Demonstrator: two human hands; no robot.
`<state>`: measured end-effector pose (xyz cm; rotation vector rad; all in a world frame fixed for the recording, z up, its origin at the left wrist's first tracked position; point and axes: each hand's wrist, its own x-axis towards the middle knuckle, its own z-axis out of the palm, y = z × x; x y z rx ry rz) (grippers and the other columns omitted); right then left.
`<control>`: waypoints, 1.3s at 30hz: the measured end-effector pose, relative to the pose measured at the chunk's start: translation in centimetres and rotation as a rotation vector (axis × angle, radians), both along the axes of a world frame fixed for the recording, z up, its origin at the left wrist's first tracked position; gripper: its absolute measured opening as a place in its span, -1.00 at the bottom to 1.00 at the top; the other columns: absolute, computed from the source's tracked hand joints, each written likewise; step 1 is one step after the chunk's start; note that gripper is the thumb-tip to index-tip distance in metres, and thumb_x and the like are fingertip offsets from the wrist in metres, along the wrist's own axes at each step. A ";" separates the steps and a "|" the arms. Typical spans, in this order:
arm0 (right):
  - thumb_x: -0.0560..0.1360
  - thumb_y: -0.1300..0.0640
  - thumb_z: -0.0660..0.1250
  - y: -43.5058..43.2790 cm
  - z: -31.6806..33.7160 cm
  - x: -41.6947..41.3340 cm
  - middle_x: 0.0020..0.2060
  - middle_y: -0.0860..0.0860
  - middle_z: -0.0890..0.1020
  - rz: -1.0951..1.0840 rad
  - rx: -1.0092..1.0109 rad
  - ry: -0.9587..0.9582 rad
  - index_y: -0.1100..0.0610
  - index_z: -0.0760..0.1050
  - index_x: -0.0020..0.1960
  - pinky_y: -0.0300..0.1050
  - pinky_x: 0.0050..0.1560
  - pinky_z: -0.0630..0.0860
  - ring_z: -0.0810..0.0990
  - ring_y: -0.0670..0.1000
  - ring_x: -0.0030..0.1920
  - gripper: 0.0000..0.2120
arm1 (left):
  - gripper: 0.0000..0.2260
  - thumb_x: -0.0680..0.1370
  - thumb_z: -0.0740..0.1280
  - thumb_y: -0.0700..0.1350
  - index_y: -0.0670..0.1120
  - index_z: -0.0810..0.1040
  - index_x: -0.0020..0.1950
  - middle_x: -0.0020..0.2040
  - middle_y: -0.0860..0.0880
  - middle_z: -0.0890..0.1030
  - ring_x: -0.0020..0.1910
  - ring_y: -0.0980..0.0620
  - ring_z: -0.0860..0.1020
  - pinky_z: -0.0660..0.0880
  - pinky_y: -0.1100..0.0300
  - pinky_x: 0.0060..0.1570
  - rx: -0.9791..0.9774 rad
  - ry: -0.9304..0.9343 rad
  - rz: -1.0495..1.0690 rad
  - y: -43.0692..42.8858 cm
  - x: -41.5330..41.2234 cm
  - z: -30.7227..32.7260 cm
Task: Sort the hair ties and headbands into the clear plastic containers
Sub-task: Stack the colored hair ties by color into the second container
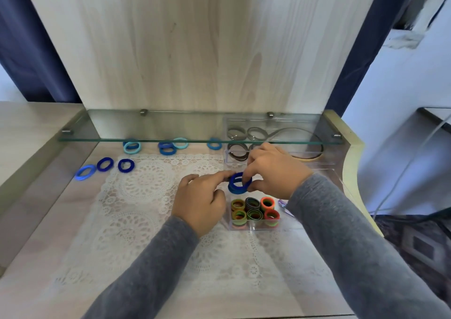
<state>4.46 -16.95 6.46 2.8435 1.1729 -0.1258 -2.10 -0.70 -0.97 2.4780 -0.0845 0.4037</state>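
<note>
- A glass shelf point(195, 126) runs across the middle of the frame, above the back of the counter point(48, 245). Whatever lies beneath it is seen through the glass.
- A white lace mat point(136, 196) covers the centre of the counter.
- Right of centre, a clear container point(253, 227) sits on the mat's edge. A second clear container point(317, 159) lies behind it under the shelf, partly hidden by the right hand point(273, 172).
- The right hand's grip is closed on a stack of dark blue hair ties point(240, 183), with fingertips over the top and the thumb underneath.
- The left hand point(200, 196) meets the same stack at its left edge with forefinger and thumb, the other fingers curled in. That grip pinches it too.
- The stack hovers just behind the coloured hair ties point(255, 210) in the near container. I cannot tell whether it touches the box.
- The coloured ties stand in six stacks, in two rows of three.
- Three loose dark blue ties point(105, 164) lie at middle left.
- Paler blue ties point(167, 149) sit in three small groups along the shelf's front edge, overlapping too much to count.
- Brown headbands point(256, 133) fill the far container: several small coils and one large hoop.
</note>
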 end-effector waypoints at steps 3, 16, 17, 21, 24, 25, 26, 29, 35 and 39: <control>0.51 -0.06 0.31 -0.5 -0.8 0.6 0.05 -0.07 0.47 0.020 0.000 -0.048 -0.13 0.56 0.15 -0.05 0.15 0.34 0.33 -0.01 0.12 -0.77 | -0.46 0.39 0.05 -0.10 0.15 0.48 0.33 0.16 0.15 0.62 0.10 0.13 0.52 0.25 0.07 0.33 0.012 0.002 -0.013 -0.5 0.8 -0.5; 0.50 -0.06 0.31 -0.4 -2.9 2.2 0.08 -0.06 0.48 0.030 -0.045 0.020 -0.12 0.55 0.17 -0.08 0.11 0.28 0.33 0.00 0.16 -0.75 | -0.55 0.41 0.11 -0.16 0.04 0.52 0.26 0.16 0.12 0.60 0.15 0.16 0.51 0.33 0.15 0.21 0.044 -0.232 -0.080 0.8 2.3 -2.9; 0.50 -0.05 0.32 -0.3 -3.0 2.1 0.10 -0.05 0.47 0.028 -0.055 0.022 -0.12 0.55 0.18 -0.07 0.12 0.27 0.33 0.00 0.17 -0.75 | -0.55 0.42 0.11 -0.17 0.03 0.52 0.26 0.16 0.11 0.60 0.17 0.16 0.50 0.32 0.16 0.21 0.044 -0.248 -0.081 0.9 2.2 -3.0; 0.53 0.09 0.29 -0.1 -2.8 2.2 0.17 -0.01 0.43 0.004 -0.113 0.071 -0.12 0.51 0.22 -0.04 0.19 0.28 0.30 0.05 0.22 -0.71 | -0.57 0.42 0.12 -0.18 0.02 0.51 0.25 0.16 0.09 0.58 0.19 0.14 0.48 0.32 0.16 0.22 0.035 -0.261 -0.079 1.0 2.2 -3.6; 0.52 0.27 0.21 0.0 -2.5 2.0 0.20 0.02 0.39 -0.018 -0.134 0.092 -0.13 0.46 0.27 -0.02 0.21 0.26 0.28 0.07 0.24 -0.57 | -0.58 0.43 0.12 -0.18 0.01 0.51 0.24 0.17 0.09 0.58 0.20 0.14 0.47 0.31 0.19 0.22 0.041 -0.264 -0.086 1.1 2.2 -3.8; 0.51 0.29 0.19 0.1 -2.4 2.0 0.19 0.02 0.38 -0.024 -0.131 0.090 -0.14 0.45 0.28 -0.02 0.21 0.26 0.27 0.08 0.24 -0.55 | -0.58 0.43 0.12 -0.18 0.01 0.51 0.24 0.17 0.09 0.57 0.20 0.13 0.48 0.31 0.18 0.22 0.040 -0.265 -0.087 1.1 2.2 -3.8; 0.51 0.29 0.18 0.2 -2.4 1.9 0.18 0.02 0.37 -0.027 -0.122 0.084 -0.14 0.45 0.28 -0.02 0.20 0.25 0.27 0.08 0.23 -0.54 | -0.58 0.43 0.12 -0.18 0.00 0.52 0.24 0.17 0.09 0.57 0.20 0.12 0.48 0.32 0.17 0.23 0.037 -0.266 -0.088 1.1 2.2 -3.8; 0.51 0.27 0.18 0.7 -2.7 1.7 0.14 0.02 0.35 -0.033 -0.088 0.062 -0.14 0.46 0.26 -0.01 0.18 0.24 0.25 0.09 0.21 -0.57 | -0.59 0.43 0.12 -0.18 0.00 0.52 0.23 0.17 0.09 0.57 0.19 0.11 0.48 0.34 0.15 0.22 0.028 -0.267 -0.081 1.1 2.2 -3.8; 0.50 0.26 0.19 1.2 -3.3 1.3 0.11 0.02 0.32 -0.056 -0.059 0.062 -0.12 0.44 0.27 -0.01 0.19 0.23 0.23 0.10 0.19 -0.57 | -0.58 0.43 0.11 -0.18 0.00 0.52 0.23 0.16 0.10 0.56 0.19 0.12 0.47 0.31 0.20 0.21 0.033 -0.255 -0.087 1.2 2.1 -3.8; 0.49 0.27 0.16 1.1 -3.2 0.7 0.13 0.03 0.31 -0.062 -0.060 0.095 -0.13 0.43 0.27 0.01 0.22 0.23 0.22 0.10 0.19 -0.55 | -0.58 0.43 0.11 -0.18 0.00 0.51 0.24 0.16 0.10 0.56 0.21 0.13 0.46 0.26 0.27 0.23 0.037 -0.240 -0.093 1.2 2.1 -3.8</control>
